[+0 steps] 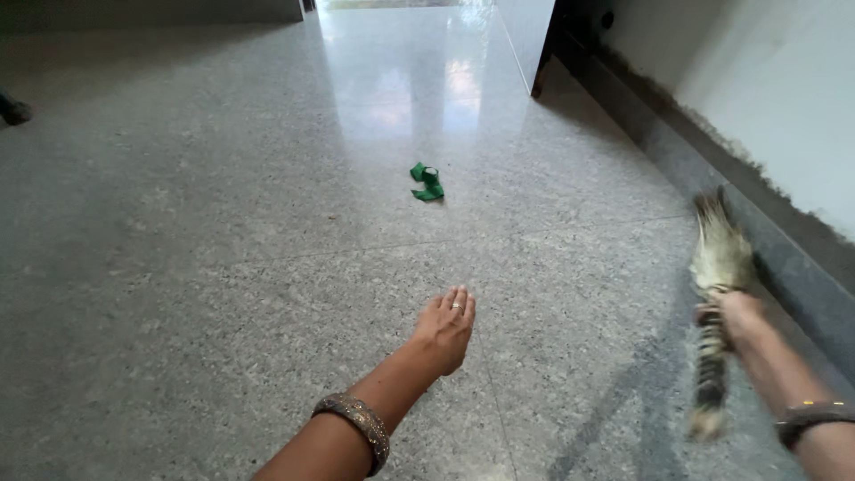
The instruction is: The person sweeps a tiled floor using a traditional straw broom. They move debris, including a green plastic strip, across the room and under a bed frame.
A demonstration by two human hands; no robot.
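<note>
Your right hand (735, 316) is closed around the bound neck of the light, soft grass broom (717, 294), likely its firmest hold; your left hand (445, 330) hangs open, empty.

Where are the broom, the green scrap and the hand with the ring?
Broom (718, 258): head view, on its bristly top.
Green scrap (427, 183): head view, on its crumpled middle.
Left hand (445, 328): head view, on its back, below the ring.

Right hand (735, 316) and bundled straw-coloured grass broom (717, 267) motion-blurred, grip unclear. Both forearms cut by bottom edge at 5–6 o'clock. Dark object (12, 110) at 9 o'clock cropped by left edge, unidentifiable.
</note>
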